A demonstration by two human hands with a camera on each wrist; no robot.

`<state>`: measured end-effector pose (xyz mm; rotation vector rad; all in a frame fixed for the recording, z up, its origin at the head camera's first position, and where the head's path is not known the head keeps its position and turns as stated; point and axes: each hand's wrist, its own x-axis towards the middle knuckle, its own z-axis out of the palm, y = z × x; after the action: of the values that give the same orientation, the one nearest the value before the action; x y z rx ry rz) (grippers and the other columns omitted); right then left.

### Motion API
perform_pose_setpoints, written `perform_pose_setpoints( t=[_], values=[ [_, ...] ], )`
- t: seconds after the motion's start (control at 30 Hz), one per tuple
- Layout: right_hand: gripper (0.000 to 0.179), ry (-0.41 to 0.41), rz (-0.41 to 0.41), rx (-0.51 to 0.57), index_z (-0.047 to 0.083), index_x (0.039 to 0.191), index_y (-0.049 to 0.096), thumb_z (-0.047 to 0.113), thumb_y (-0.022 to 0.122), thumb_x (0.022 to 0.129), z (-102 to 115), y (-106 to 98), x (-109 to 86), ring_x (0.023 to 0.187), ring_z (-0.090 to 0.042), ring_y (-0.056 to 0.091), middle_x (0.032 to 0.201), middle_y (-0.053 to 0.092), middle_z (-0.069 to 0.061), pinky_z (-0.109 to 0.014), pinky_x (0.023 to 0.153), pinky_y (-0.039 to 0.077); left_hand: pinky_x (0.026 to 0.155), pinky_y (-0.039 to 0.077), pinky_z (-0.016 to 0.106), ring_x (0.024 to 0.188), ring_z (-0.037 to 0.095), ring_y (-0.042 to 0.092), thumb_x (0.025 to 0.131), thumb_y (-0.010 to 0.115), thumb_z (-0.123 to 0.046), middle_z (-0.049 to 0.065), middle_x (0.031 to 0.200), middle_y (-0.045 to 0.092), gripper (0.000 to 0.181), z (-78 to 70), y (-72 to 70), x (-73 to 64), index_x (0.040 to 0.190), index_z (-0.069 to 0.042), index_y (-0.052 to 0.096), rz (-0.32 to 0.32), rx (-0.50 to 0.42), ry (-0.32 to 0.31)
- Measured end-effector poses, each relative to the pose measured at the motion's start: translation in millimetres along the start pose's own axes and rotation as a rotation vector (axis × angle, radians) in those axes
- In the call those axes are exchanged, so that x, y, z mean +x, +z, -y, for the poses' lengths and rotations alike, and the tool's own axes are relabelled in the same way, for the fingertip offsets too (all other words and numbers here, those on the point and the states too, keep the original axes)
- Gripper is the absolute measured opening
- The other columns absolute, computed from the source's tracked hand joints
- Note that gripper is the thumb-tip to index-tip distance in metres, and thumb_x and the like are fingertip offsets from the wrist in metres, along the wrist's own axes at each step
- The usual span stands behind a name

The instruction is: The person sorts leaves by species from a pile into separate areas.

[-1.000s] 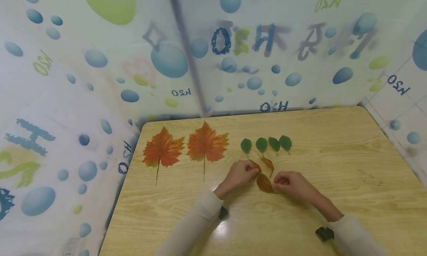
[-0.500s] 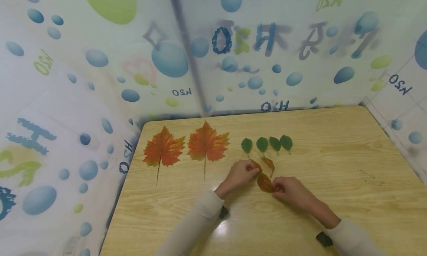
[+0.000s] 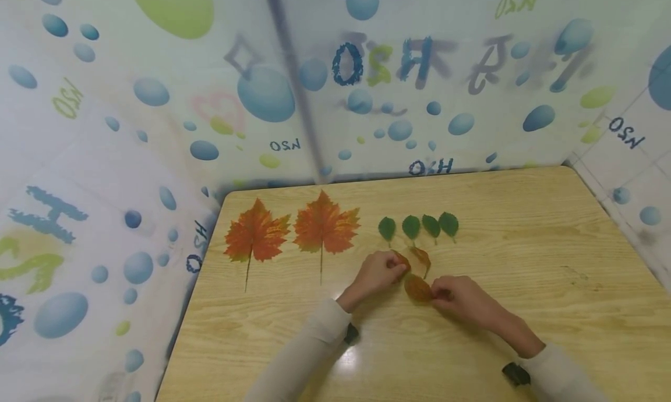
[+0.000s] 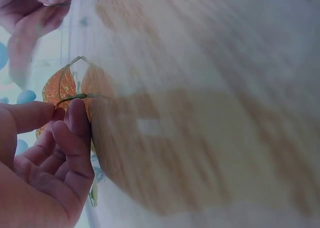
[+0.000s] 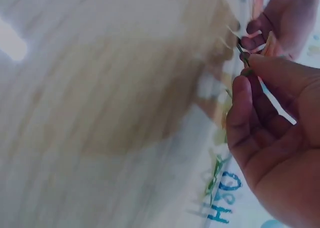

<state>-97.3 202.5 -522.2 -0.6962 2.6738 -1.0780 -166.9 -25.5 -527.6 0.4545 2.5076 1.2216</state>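
In the head view my left hand (image 3: 378, 272) pinches a small orange-brown leaf (image 3: 402, 258), mostly hidden by the fingertips. Its green stem (image 4: 72, 98) shows between thumb and finger in the left wrist view. To the right, my right hand (image 3: 463, 298) pinches the stem end of another orange-brown leaf (image 3: 417, 288), whose blade points toward the left hand. The right wrist view shows a thin dark stem (image 5: 243, 53) at the right thumb and fingertip. A third orange-brown leaf (image 3: 421, 257) lies just beyond, its curved stem toward me.
Several small green leaves (image 3: 411, 227) lie in a row beyond the hands. Two large red-orange maple leaves (image 3: 257, 230) with long stems lie at the left of the wooden table (image 3: 524, 227). A patterned curtain wall (image 3: 398, 105) stands behind the table's far edge.
My right hand has come to the stem of the nearer orange-brown leaf and taken hold of it; that leaf has tilted slightly. The left hand stays in place.
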Motion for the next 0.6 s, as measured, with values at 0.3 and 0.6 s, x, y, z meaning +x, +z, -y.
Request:
perform_pose_setpoints(
  t=[0.3, 0.6],
  values=[
    [0.024, 0.128, -0.132, 0.050, 0.008, 0.098, 0.059, 0.006, 0.078, 0.083, -2, -15, -2.9, 0.078, -0.008, 0.064, 0.086, 0.068, 0.002, -0.024, 0.064, 0.052, 0.049, 0.041, 0.017, 0.052, 0.002, 0.052, 0.095, 0.067, -0.024, -0.006, 0.064, 0.066, 0.016, 2.5, 1.7, 0.9, 0.088, -0.011, 0.074, 0.016, -0.004, -0.004],
    [0.041, 0.189, -0.294, -0.042, -0.007, 0.117, 0.055, -0.003, 0.075, 0.082, -2, -19, -1.1, 0.074, -0.023, 0.070, 0.085, 0.073, -0.013, -0.029, 0.062, 0.056, 0.050, 0.042, 0.017, 0.053, 0.002, 0.053, 0.095, 0.067, -0.024, -0.006, 0.066, 0.066, 0.017, 2.9, 1.9, 0.8, 0.086, -0.011, 0.073, 0.012, -0.008, 0.004]
  ],
)
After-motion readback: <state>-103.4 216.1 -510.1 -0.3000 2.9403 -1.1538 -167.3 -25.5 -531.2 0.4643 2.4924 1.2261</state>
